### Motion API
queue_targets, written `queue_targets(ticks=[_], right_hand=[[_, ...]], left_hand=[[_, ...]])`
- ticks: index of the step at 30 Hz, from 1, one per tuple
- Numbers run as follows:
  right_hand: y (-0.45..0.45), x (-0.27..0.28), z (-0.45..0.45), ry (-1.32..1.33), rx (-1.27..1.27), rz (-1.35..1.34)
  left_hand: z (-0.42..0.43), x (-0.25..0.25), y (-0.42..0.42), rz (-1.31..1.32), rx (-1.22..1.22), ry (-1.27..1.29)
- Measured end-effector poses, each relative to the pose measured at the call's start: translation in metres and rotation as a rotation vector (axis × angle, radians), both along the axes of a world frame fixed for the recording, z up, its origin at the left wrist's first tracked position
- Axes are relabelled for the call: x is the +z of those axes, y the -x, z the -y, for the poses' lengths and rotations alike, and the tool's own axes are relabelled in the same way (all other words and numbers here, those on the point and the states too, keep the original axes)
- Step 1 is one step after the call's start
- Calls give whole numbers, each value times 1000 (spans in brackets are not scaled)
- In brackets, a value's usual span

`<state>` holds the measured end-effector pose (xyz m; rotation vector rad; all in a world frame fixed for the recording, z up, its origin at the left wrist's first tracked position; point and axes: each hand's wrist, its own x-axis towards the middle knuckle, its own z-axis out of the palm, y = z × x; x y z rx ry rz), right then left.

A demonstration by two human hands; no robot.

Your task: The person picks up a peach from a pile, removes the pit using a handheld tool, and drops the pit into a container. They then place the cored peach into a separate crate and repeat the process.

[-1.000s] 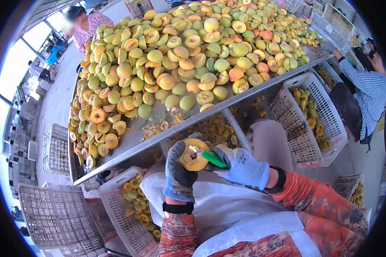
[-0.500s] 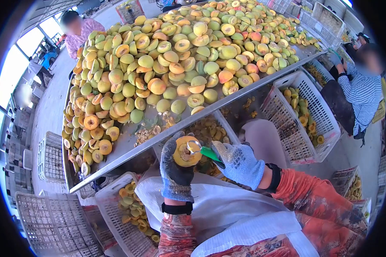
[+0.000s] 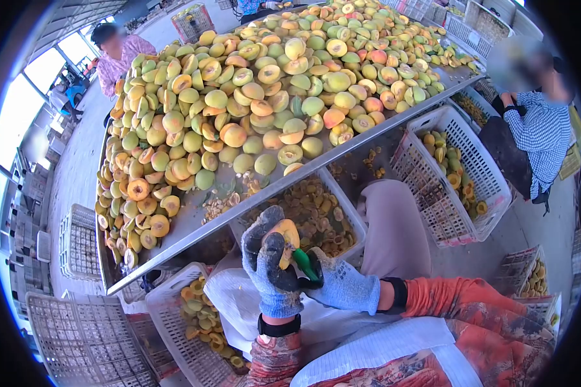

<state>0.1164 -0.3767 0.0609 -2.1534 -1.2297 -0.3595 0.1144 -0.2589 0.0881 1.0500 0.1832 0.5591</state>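
Observation:
In my left hand [image 3: 272,264], gloved in blue and black, is a halved yellow fruit [image 3: 286,240], tilted with its cut side turned toward the right. My right hand [image 3: 343,281], in a similar glove, is closed round the green handle of a tool [image 3: 305,264]. The tool's tip is at the fruit and hidden from view. Both hands are close together over my lap, in front of the metal table's edge [image 3: 193,236]. Beyond them a large heap of halved fruit [image 3: 239,109] covers much of the table.
Under the table edge sits a crate of fruit pieces and pits [image 3: 316,216]. Crates of fruit stand at the right [image 3: 461,174] and lower left [image 3: 193,322]. An upturned crate [image 3: 87,335] is further left. One person [image 3: 539,142] sits at the right, another [image 3: 124,57] at the back left.
My left hand has turned the fruit from facing up to edge-on. My right hand has moved lower and nearer to my left, and the metal tip has gone out of sight.

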Motion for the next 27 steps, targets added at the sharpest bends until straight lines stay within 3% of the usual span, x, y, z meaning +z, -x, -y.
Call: queue_targets(ticks=[1,3,7,9,11,12,13,14,16,17,18,19,20,22,23,25,27], right_hand=[[0,11,3,-2,-3,-6],[-9,46,12,-164,53,-1418],[-26,49,17,-159,248,-1824],[-49,26,22,-124,318,-2074],[-64,10,21,150,157,-1638],[-62,3,19,144,147,-1631],[-53,-3,15,203,-22,-1053],[-45,-4,13,256,-196,-455],[-37,-3,6,351,-257,-603],[-33,-34,4,78,-173,-512],[-32,-22,4,87,-150,-631],[-33,28,12,12,-45,-1142],[-33,35,13,-25,-65,-1374],[-34,37,16,-68,-57,-1364],[-33,36,15,-89,-20,-1370],[-37,24,14,-21,8,-1301],[-39,40,20,-41,18,-1254]], left_hand=[[-3,-1,1,-6,-3,-2],[-12,-3,0,-4,-130,230],[-18,-10,-2,-23,-146,160],[-27,-38,-9,-35,-199,221],[-21,-46,-14,-125,-57,175],[-19,-46,-15,-163,-1,192],[-18,-51,-15,-153,-22,195],[-15,-58,-16,-155,81,-57],[-6,-62,-28,-181,191,-481],[-6,-63,-30,-228,214,-664],[-9,-69,-30,-187,207,-648],[-14,-75,-30,-162,202,-640],[-18,-80,-33,-141,154,-518],[-18,-80,-38,-139,130,-290],[-21,-76,-38,-137,118,-293],[-37,-69,-39,-214,-161,-31],[-43,-72,-44,-206,-186,-20]])
